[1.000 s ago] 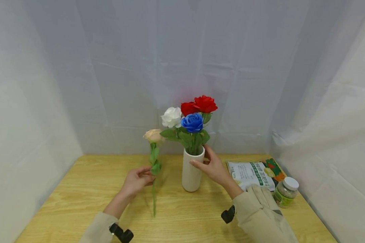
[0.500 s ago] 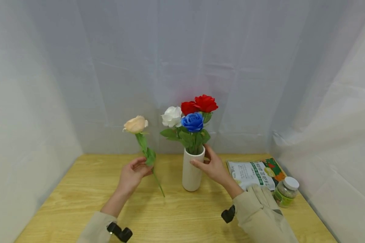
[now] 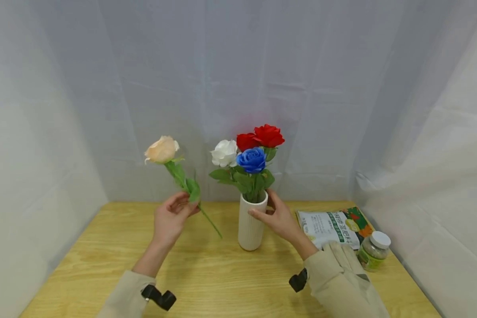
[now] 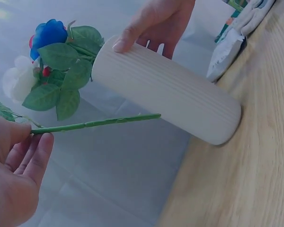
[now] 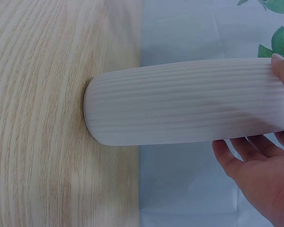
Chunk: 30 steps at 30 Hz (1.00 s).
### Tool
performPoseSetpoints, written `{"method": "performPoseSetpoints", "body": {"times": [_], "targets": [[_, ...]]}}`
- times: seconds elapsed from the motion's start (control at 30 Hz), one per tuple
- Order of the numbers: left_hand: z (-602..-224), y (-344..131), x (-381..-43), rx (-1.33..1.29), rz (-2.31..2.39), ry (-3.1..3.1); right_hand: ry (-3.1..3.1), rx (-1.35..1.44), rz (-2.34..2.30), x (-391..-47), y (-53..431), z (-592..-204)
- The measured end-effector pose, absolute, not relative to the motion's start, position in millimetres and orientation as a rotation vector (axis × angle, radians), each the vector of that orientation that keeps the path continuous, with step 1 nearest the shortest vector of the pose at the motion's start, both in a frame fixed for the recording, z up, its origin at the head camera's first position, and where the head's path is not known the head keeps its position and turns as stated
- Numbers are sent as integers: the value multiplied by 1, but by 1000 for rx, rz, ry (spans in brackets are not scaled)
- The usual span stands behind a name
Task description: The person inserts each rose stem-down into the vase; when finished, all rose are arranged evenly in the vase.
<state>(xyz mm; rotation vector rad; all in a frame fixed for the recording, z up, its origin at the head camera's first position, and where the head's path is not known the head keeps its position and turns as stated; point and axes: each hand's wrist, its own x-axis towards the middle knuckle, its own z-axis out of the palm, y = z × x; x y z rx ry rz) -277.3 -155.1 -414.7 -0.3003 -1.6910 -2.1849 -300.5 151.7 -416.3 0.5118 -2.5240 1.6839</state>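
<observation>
My left hand point(image 3: 171, 221) pinches the green stem point(image 4: 94, 124) of a peach rose point(image 3: 161, 149) between thumb and fingers. The bloom leans up to the left, and the bare stem end points down to the right, towards the vase. A white ribbed vase point(image 3: 251, 225) stands upright on the table, left of my right hand point(image 3: 280, 218). That hand grips it near the rim, thumb on the front and fingers round the far side. In the vase are a white rose point(image 3: 224, 153), a blue rose point(image 3: 251, 160) and red roses point(image 3: 268, 135) with green leaves.
At the right of the wooden table point(image 3: 222, 287) lies a printed white and green packet point(image 3: 330, 227). A jar with a white lid point(image 3: 374, 251) stands beside it, and pale gloves point(image 3: 343, 258) lie in front, partly behind the right sleeve. White sheeting point(image 3: 175, 88) hangs behind and at both sides.
My left hand has lifted the peach rose and tilted it, its bloom going up and left and its stem end swinging right. The right hand and vase have stayed in place.
</observation>
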Motion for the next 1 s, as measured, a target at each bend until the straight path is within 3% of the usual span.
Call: {"method": "performPoseSetpoints", "body": {"times": [1.0], "targets": [[-358,-116,-273,-300,-2191,-1357,-2525,502,1688,-301,152,-417]]}}
